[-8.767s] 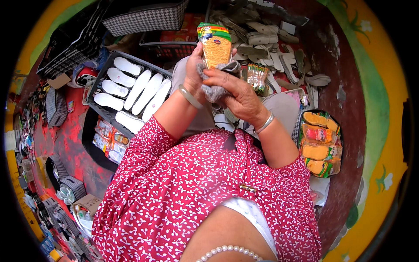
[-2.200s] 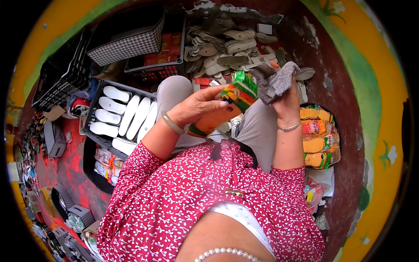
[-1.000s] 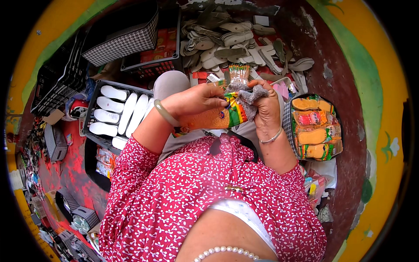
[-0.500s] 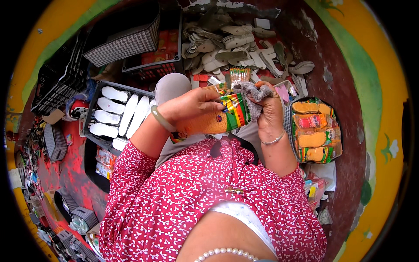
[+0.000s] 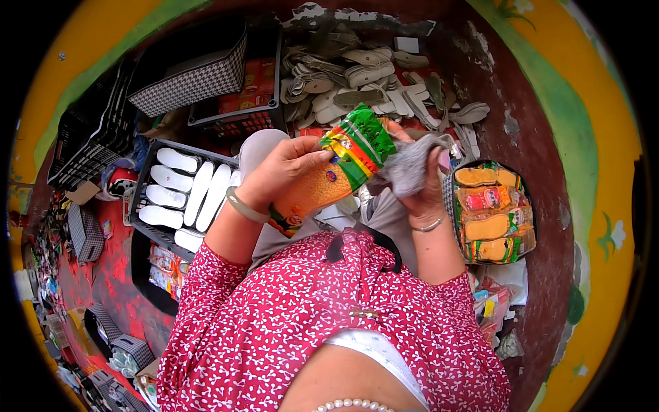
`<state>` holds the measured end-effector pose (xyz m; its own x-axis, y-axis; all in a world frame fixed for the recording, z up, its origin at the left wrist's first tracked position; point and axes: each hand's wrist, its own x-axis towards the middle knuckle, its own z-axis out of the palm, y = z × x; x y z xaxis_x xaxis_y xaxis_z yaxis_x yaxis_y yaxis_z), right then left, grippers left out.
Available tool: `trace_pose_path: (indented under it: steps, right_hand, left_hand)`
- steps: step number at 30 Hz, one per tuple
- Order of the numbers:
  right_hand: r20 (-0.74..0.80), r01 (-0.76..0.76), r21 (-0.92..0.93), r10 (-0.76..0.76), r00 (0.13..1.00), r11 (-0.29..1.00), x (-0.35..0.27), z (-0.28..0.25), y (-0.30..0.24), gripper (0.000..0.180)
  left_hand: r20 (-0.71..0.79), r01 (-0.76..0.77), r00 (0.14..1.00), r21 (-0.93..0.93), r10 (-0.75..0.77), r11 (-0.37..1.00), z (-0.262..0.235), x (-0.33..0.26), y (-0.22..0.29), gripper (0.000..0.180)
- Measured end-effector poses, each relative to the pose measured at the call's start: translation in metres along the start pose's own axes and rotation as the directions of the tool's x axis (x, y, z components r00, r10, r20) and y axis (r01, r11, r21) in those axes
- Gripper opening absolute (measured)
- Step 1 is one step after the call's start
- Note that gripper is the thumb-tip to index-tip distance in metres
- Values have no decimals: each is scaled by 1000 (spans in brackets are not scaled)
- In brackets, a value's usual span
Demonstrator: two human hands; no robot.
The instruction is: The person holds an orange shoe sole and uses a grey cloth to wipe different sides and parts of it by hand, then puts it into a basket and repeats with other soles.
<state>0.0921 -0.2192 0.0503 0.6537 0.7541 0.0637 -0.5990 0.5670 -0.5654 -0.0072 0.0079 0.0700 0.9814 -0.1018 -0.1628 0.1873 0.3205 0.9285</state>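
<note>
My left hand [image 5: 295, 165] pinches a flat packet [image 5: 358, 154] between thumb and fingers. Green, yellow and red print covers its upper end, and an orange-yellow insole [image 5: 309, 190] shows through the clear lower part. The packet slants, its printed end up and to the right. A grey cloth [image 5: 410, 168] is bunched in my right hand [image 5: 427, 196], whose fingers close around it. Cloth and packet meet at the packet's right edge; whether they press together I cannot tell. Part of the right-hand fingers is hidden behind the cloth.
At the left, a dark crate [image 5: 152, 230] holds white insoles [image 5: 199, 196]. A basket [image 5: 451, 206] of packed orange insoles stands at the right. Loose pale insoles [image 5: 371, 72] are heaped at the back, beside a black crate [image 5: 233, 113] and a checked basket [image 5: 185, 86].
The packet has turned, its printed end swinging up and away from me, and its printed face shows more. The cloth has shifted slightly toward me along the packet's edge.
</note>
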Motion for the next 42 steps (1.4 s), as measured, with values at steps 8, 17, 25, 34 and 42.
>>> trace_pose_path:
  steps: [8,17,25,34,42]
  right_hand:
    - [-431,167,-196,-238,871,966,6,1,27,41]
    - [-467,344,-431,-533,706,834,1,1,0,19]
    - [-359,341,-124,-362,860,932,-17,-49,-82,49]
    - [-229,3,71,13,973,997,7,12,28,43]
    - [-373,143,-75,-161,914,987,13,28,45,25]
  left_hand:
    - [-57,-119,979,623,197,773,31,4,-6,22]
    - [-64,-29,997,296,50,955,22,4,-16,20]
    - [-273,-188,954,-214,126,958,-19,-12,-10,20]
    - [-133,-210,972,-115,195,971,15,3,-6,23]
    - [-147,-222,955,221,258,950,24,17,-36,21]
